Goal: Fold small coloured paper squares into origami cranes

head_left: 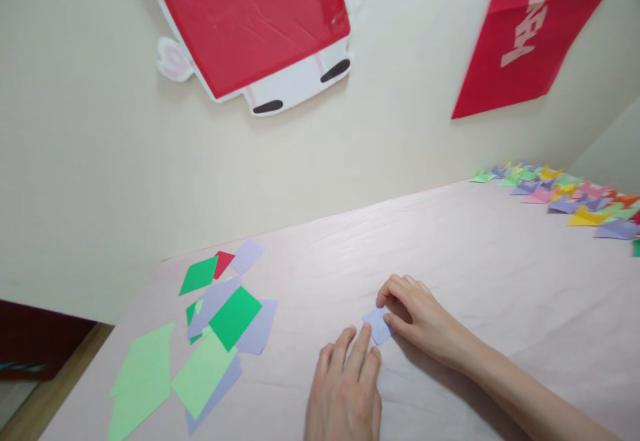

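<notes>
A small folded piece of lavender paper point(379, 327) lies on the pale pink cloth in front of me. My left hand point(347, 387) is laid flat on the cloth, fingers stretched out, with one fingertip on the paper's left side. From the right, my right hand point(415, 311) comes in with curled fingers, its thumb and index finger gripping the paper's right edge. Part of that edge is hidden beneath the thumb.
Loose green point(235, 317), light green point(204, 373), lavender point(247, 256) and red paper sheets point(223, 264) lie to the left. Several folded colourful paper pieces point(565, 191) stand in rows at the far right. A wall with red decorations point(265, 21) rises behind the cloth point(320, 254).
</notes>
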Action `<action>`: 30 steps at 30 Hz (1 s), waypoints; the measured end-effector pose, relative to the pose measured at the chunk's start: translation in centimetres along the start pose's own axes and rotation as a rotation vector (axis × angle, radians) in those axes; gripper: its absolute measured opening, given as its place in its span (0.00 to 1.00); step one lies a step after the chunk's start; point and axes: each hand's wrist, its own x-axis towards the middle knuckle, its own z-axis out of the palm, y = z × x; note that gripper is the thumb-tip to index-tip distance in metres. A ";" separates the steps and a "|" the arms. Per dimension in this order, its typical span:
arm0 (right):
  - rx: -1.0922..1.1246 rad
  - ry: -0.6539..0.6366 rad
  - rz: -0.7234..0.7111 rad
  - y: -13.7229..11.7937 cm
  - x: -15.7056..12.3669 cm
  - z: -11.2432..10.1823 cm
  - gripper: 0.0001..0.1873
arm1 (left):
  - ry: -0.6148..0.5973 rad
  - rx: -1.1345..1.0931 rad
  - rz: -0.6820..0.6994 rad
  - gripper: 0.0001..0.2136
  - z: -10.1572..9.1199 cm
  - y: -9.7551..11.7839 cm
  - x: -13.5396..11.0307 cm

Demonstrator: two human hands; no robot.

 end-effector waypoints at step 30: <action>-0.106 0.067 -0.161 -3.0 -4.0 0.5 0.13 | -0.146 -0.203 -0.193 0.15 -3.3 0.9 2.6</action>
